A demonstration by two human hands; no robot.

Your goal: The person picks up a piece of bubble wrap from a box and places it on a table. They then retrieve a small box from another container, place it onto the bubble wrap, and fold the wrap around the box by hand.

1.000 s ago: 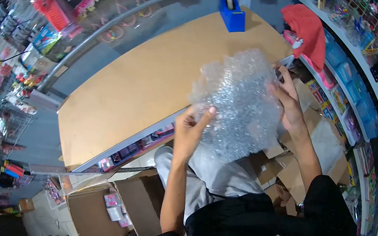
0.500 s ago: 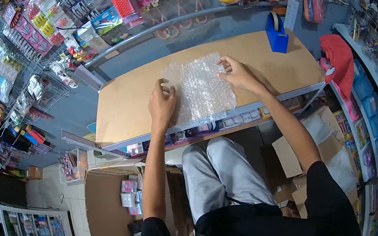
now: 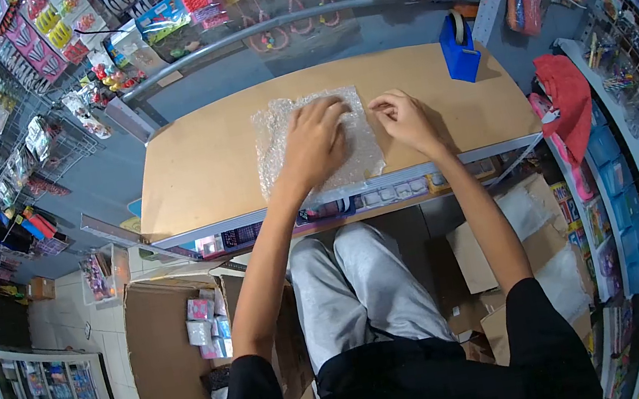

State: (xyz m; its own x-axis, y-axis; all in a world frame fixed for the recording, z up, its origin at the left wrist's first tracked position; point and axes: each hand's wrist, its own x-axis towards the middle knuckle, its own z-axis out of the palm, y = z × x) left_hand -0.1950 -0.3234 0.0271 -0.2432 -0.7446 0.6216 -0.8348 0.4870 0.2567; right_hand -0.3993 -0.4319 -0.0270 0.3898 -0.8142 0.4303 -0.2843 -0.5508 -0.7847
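Observation:
A sheet of clear bubble wrap [image 3: 362, 151] lies flat on the wooden desktop [image 3: 197, 164]. My left hand [image 3: 316, 140] is over the middle of the sheet, palm down, fingers stretched towards the right and slightly bent; it hides part of the wrap. Just beyond the sheet's right edge is my right hand [image 3: 407, 119], its thumb and fingertips drawn together in a pinch. Whether anything small sits between those fingertips I cannot make out.
A blue tape dispenser [image 3: 462, 52] stands at the desktop's back right. Cardboard boxes [image 3: 169, 357] are on the floor to both sides of my legs. A red cloth [image 3: 565, 98] hangs at the right. Racks of packaged goods [image 3: 25, 79] surround the desk.
My left hand has moved right, from the sheet's left edge to over its middle. My right hand has come off the sheet's right edge, and its fingers have closed together. The view has shifted slightly.

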